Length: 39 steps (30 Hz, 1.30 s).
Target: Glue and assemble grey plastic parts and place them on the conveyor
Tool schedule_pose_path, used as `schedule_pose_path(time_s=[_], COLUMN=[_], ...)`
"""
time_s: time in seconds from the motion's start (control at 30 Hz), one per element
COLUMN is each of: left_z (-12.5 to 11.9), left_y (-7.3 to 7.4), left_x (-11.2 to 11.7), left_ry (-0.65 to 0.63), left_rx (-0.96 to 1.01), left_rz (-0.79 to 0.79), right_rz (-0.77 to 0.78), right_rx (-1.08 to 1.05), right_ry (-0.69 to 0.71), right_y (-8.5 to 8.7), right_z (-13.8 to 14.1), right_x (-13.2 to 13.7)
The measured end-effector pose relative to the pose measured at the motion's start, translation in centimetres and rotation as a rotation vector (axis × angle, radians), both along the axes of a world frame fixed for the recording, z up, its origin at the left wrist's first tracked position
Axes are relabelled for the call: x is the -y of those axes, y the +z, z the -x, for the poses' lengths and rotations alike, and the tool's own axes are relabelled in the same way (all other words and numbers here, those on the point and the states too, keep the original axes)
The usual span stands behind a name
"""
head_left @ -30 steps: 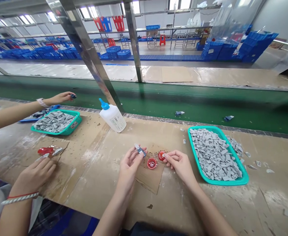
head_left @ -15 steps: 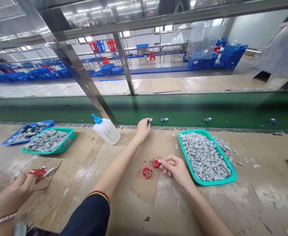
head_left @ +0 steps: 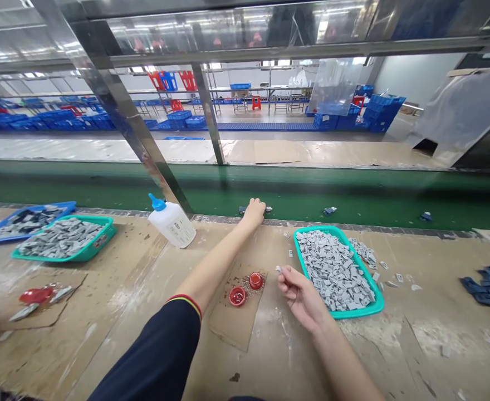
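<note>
Beyond the steel posts [head_left: 207,111], blue crates [head_left: 381,108] stack up across the factory floor, and a green belt [head_left: 353,195] runs along the far edge of my bench [head_left: 270,356]. My right hand [head_left: 299,292] pinches a small gray chip [head_left: 278,269], its fingers [head_left: 287,275] closed on it, just above the bench and beside a teal tray [head_left: 353,312] heaped with more chips. Two red caps [head_left: 237,296] sit close together on a cardboard sheet [head_left: 236,328] nearby. My left hand [head_left: 253,214] reaches the bench's far edge, between two small dark parts [head_left: 241,210] on the belt; those fingers are turned out of view, so I cannot tell whether they grip anything. A glue bottle [head_left: 172,224] stands upright left of that arm.
</note>
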State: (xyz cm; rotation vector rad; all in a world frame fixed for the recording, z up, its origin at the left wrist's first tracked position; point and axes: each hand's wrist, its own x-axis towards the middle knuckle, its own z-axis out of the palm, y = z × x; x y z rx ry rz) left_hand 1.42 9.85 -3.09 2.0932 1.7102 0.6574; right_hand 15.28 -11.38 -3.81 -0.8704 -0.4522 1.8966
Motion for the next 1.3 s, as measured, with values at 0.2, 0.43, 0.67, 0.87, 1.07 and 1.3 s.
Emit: schedule_pose_path(time_s=[0.2, 0.43, 0.67, 0.87, 1.07, 1.3], left_z=[2.7, 4.8, 3.6, 5.4, 5.9, 5.9], left_y=[1.5, 2.4, 1.0, 1.4, 0.8, 0.5], left_x=[10.2, 23.3, 24.5, 24.8, 25.9, 26.3], left_ry=[-0.049, 0.188, 0.364, 0.438, 0.477, 0.472], left_rx=[0.396, 1.102, 1.258, 1.279, 1.288, 1.291], left_rz=[0.044, 0.314, 0.292, 0.204, 0.201, 0.219], right_rz=[0.041, 0.091, -0.093, -0.254, -0.294, -0.263], right_rx=[-0.109, -0.150, 0.196, 0.529, 0.585, 0.591], right_ry=[-0.029, -0.046, 0.003, 0.040, 0.072, 0.068], right_y=[0.4, 1.0, 1.0, -1.1, -2.5, -2.9], right_z=[-1.2, -2.0, -0.9, 1.3, 2.8, 2.7], right_x=[-0.1, 0.3, 0.8, 0.8, 0.6, 0.3])
